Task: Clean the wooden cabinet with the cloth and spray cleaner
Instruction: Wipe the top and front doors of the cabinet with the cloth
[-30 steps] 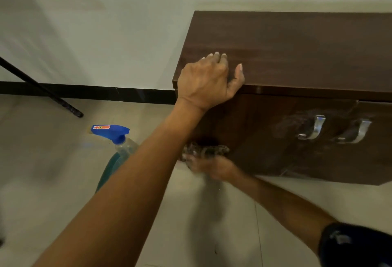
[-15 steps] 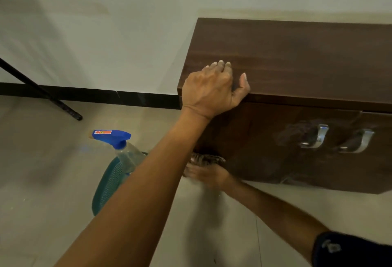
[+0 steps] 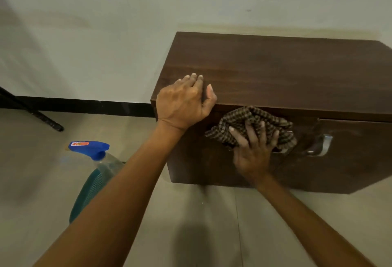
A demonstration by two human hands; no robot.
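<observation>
A dark brown wooden cabinet (image 3: 286, 71) stands against the wall on the right. My left hand (image 3: 184, 103) rests flat on its top front left corner, fingers curled over the edge. My right hand (image 3: 253, 150) presses a brown checked cloth (image 3: 250, 124) against the upper part of the left door, just under the top edge. The cloth covers one metal handle; the other handle (image 3: 323, 145) shows to its right. A spray bottle (image 3: 99, 156) with a blue trigger head stands on the floor to the left, partly hidden by my left forearm.
A teal mesh basket (image 3: 89, 194) sits on the floor beside the spray bottle. A black pole leg (image 3: 42, 118) slants down at the far left. Black skirting runs along the wall. Beige tiled floor (image 3: 201, 224) lies in front of the cabinet.
My right hand with the cloth has moved up and to the right, from the door's lower left corner to its top near the handles. My left hand has stayed on the corner.
</observation>
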